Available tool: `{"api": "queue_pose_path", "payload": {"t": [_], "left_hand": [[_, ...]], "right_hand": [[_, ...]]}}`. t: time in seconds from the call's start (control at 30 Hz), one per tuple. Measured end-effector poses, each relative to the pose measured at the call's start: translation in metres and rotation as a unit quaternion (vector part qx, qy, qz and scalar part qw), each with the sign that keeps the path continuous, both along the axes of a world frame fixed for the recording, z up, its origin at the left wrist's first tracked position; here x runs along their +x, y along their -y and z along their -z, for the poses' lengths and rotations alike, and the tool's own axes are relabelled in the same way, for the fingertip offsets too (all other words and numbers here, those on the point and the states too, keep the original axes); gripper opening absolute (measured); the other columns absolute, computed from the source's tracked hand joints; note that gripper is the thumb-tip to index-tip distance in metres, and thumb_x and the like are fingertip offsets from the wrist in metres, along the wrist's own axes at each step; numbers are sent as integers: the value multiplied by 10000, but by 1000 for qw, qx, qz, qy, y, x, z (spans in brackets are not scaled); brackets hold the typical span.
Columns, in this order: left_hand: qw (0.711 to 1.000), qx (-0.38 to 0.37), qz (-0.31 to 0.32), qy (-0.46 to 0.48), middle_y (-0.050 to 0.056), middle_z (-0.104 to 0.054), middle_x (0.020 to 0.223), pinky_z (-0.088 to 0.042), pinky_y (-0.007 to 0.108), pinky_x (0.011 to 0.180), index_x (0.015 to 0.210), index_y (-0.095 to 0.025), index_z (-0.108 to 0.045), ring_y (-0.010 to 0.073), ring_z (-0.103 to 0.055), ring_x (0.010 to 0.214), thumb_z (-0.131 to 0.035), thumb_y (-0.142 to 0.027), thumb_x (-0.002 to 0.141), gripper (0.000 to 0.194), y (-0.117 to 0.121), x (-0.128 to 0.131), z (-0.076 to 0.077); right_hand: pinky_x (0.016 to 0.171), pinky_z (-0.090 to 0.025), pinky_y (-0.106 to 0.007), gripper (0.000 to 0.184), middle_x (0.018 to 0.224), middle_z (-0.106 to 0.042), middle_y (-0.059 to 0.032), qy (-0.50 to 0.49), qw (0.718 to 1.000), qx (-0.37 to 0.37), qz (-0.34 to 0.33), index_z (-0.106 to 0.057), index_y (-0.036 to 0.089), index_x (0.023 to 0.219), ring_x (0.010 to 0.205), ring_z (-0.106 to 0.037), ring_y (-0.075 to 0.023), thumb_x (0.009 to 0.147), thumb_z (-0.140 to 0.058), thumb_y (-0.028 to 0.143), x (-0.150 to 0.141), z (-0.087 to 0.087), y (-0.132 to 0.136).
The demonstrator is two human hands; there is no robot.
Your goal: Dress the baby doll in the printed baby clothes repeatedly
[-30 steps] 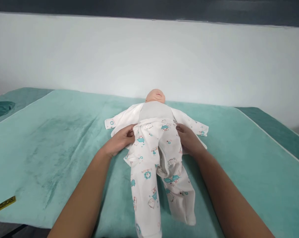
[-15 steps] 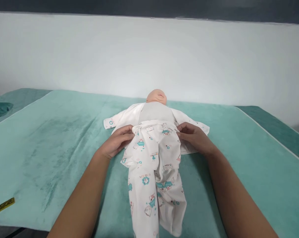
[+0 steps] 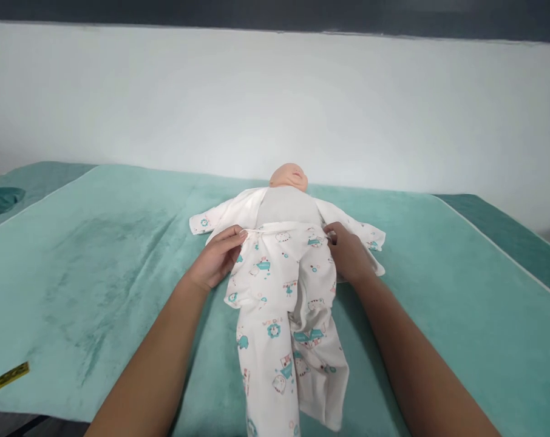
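A baby doll (image 3: 289,176) lies on its back, head toward the wall, on a green cloth. White printed baby trousers (image 3: 279,267) cover it from the waist down, the legs stretching toward me. Its white jacket (image 3: 245,206) hangs open over a grey-white chest, sleeves spread to both sides. At the left end of the waistband my left hand (image 3: 218,255) is closed, thumb and fingers pinching the fabric edge. My right hand (image 3: 348,250) grips the waistband's right side, its fingertips partly hidden behind the cloth.
The green cloth (image 3: 97,273) spreads over the table, wrinkled on the left. A yellow label strip (image 3: 6,379) lies at its lower left edge. Behind stands a white wall (image 3: 275,109). A darker green folded fabric (image 3: 2,201) is at the far left.
The trousers have shifted slightly to the right, the waistband pulled straighter. My right hand has turned and moved inward a little; my left hand still holds its side.
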State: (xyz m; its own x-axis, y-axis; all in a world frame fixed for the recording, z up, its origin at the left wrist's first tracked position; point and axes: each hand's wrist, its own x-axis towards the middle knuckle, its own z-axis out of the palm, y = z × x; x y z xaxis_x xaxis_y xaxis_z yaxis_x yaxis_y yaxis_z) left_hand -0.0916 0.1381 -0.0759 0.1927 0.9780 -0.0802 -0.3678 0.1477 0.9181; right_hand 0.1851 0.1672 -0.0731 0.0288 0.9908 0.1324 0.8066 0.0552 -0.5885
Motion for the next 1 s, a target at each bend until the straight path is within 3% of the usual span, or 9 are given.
{"api": "queue_pose_path", "payload": {"t": [0.13, 0.3, 0.43, 0.57, 0.77, 0.83, 1.0], "left_hand": [[999, 4, 4, 39, -40, -487, 615, -371, 193, 534, 658, -161, -501, 73, -450, 544, -701, -277, 754, 250, -1, 2, -1], [997, -1, 70, 19, 18, -623, 743, -444, 234, 628, 755, -140, -604, 138, -579, 681, -679, -224, 660, 148, 0, 0, 1], [996, 14, 83, -36, 11, -666, 851, -442, 224, 650, 832, -155, -622, 146, -607, 758, -678, -105, 602, 243, 1, 1, 3], [999, 30, 21, -36, -30, -629, 724, -411, 203, 599, 715, -164, -564, 112, -566, 663, -661, -85, 575, 187, 0, 11, 2], [992, 36, -110, -55, -51, -563, 661, -366, 191, 538, 749, -173, -558, 87, -488, 583, -697, -218, 615, 198, -6, 30, 6], [988, 37, -137, -63, -61, -513, 630, -336, 188, 512, 746, -178, -545, 79, -445, 559, -693, -268, 639, 204, -7, 34, 7], [981, 52, -174, -64, -76, -394, 572, -257, 185, 454, 665, -201, -392, 66, -334, 500, -645, -224, 661, 254, -6, 43, 6]], "right_hand": [[616, -334, -285, 161, 774, -662, -40, 6, 999, -31, -40, -599, 220, 883, 721, -537, -203, 761, -499, 252, 2, 0, -4], [570, -304, -263, 87, 653, -578, 15, -33, 994, -39, -96, -515, 204, 706, 647, -465, -153, 746, -495, 280, 5, -3, -5], [619, -377, -276, 114, 781, -666, -19, -83, 992, -48, -87, -580, 201, 797, 737, -547, -185, 739, -541, 292, 2, -6, -3], [768, -468, -347, 257, 964, -721, -53, -221, 968, -59, -105, -667, 221, 946, 912, -618, -247, 711, -597, 298, -6, -5, 0], [809, -524, -423, 379, 962, -746, -63, -474, 858, -147, -130, -698, 232, 1010, 956, -664, -291, 665, -693, 390, -19, -8, 7], [864, -518, -437, 396, 1001, -746, -65, -485, 858, -133, -107, -698, 235, 1022, 1019, -654, -302, 657, -719, 385, -20, -11, 9], [1042, -430, -442, 379, 1143, -715, -41, -418, 901, -58, -99, -708, 266, 1033, 1204, -558, -309, 663, -747, 337, -21, -18, 10]]}}
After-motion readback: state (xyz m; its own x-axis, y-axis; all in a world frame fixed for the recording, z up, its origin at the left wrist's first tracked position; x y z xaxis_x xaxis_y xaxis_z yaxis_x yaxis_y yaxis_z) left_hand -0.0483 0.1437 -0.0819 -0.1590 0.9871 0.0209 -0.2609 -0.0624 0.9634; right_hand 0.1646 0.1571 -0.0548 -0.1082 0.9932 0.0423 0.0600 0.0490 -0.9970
